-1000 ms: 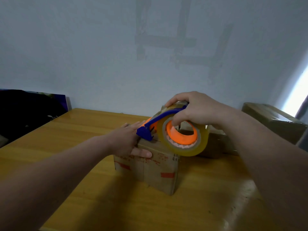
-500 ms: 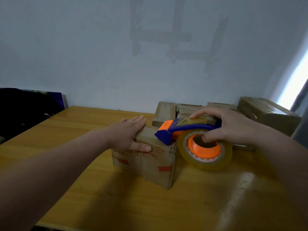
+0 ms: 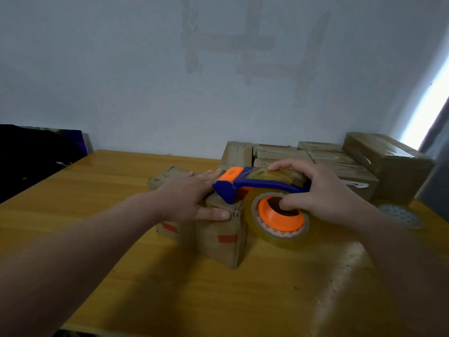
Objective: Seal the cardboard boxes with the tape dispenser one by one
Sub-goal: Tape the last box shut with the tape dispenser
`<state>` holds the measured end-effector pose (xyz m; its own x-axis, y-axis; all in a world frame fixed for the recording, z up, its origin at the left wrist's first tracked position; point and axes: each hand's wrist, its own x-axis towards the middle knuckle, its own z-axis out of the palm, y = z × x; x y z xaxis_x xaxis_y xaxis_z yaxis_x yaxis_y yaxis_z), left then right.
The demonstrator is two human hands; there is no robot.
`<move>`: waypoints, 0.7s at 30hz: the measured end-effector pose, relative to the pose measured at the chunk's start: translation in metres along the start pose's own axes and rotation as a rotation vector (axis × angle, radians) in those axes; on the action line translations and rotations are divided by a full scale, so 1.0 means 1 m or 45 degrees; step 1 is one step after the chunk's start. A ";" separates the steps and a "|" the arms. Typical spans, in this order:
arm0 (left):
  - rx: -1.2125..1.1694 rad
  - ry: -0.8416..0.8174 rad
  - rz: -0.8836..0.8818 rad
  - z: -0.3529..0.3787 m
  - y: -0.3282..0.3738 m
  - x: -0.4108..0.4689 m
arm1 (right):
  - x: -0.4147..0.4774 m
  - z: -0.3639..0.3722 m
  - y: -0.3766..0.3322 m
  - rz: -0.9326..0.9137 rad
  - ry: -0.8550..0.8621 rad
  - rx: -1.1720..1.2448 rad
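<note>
My left hand (image 3: 187,200) presses flat, fingers straight, on the cardboard box (image 3: 218,239) at mid-bench (image 3: 218,300). The box is likely light and prone to sliding. My right hand (image 3: 325,193) grips the rigid tape dispenser (image 3: 257,183) by frame and core, at the box's right top edge.

We are facing a pale blue-grey wall (image 3: 116,69) that is showing faded strip marks (image 3: 243,42) near its upper middle. A yellow wooden desk (image 3: 194,300) is standing against it, catching a dull sheen on its right. Bright daylight (image 3: 428,105) is slanting in at the far right, and a dark shape (image 3: 34,156) is sitting beyond the desk's left edge
</note>
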<state>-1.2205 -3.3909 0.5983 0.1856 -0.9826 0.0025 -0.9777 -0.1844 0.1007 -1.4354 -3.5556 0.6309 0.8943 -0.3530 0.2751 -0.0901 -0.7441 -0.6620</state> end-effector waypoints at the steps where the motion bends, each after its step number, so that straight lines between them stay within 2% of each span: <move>1: -0.003 -0.006 0.005 -0.001 -0.001 -0.001 | 0.000 0.002 0.000 0.005 0.004 0.020; 8: 0.028 -0.072 -0.056 -0.006 0.004 -0.005 | -0.018 -0.012 0.006 0.026 -0.054 0.071; 12: 0.091 -0.096 -0.104 -0.006 0.006 -0.002 | -0.042 -0.027 0.019 0.176 -0.089 0.095; 16: 0.106 -0.078 -0.166 -0.007 0.019 0.000 | -0.051 -0.012 0.027 0.188 -0.014 0.077; 21: 0.164 -0.019 -0.067 0.002 0.043 0.001 | -0.052 0.016 0.028 0.121 0.102 0.240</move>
<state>-1.2620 -3.4001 0.6004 0.2361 -0.9716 -0.0140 -0.9714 -0.2356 -0.0287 -1.4777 -3.5496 0.5870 0.8473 -0.4661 0.2546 -0.0822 -0.5886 -0.8042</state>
